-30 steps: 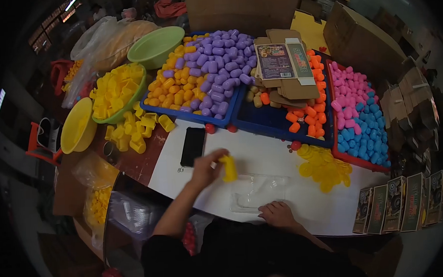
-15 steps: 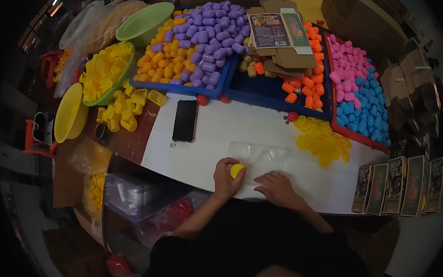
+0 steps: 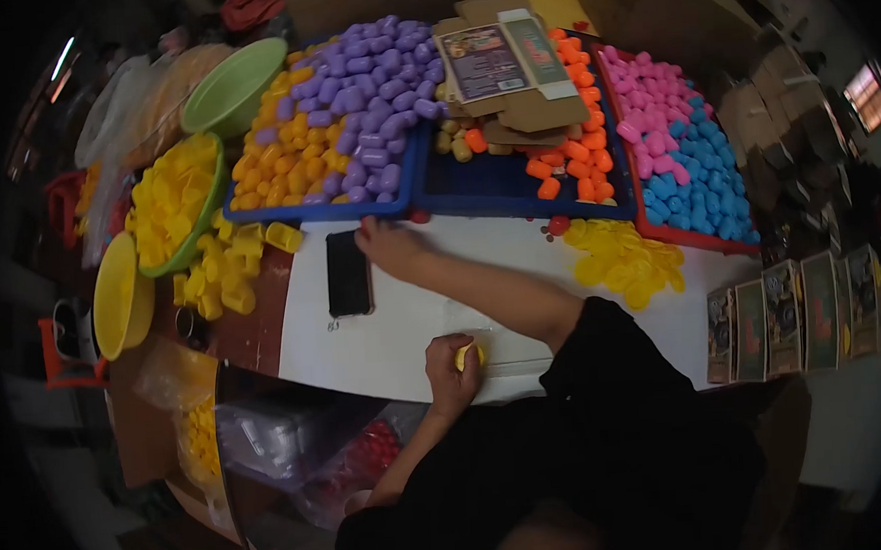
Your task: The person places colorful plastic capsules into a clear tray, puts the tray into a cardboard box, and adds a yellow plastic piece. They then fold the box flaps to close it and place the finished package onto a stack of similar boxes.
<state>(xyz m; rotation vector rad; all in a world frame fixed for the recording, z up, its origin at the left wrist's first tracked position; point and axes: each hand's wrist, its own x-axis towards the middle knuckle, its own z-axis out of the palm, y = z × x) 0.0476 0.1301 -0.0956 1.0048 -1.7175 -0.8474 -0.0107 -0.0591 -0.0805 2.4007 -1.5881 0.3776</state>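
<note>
My left hand (image 3: 452,374) is closed around a small yellow cup-like piece (image 3: 469,356) near the front edge of the white work surface (image 3: 404,337). My right hand (image 3: 387,248) reaches across to the back, beside the top of a black phone (image 3: 349,273). Its fingers are bent together at the front wall of the blue tray, covering the spot of a small red ball; what they grip is hidden. A second red ball (image 3: 420,216) lies just right of that hand. Under my right forearm a clear plastic tray (image 3: 471,315) is partly covered.
Blue trays (image 3: 308,211) hold purple, orange and tan capsules, with flattened cartons (image 3: 537,111) on top. A red tray (image 3: 698,246) holds pink and blue capsules. Yellow discs (image 3: 624,263) lie at right, near standing boxes (image 3: 783,317). Yellow cups fill a green basin (image 3: 219,192) at left.
My right hand has left the clear tray and moved forward and left to the red ball by the phone. My left hand still holds the yellow piece. The view has shifted.
</note>
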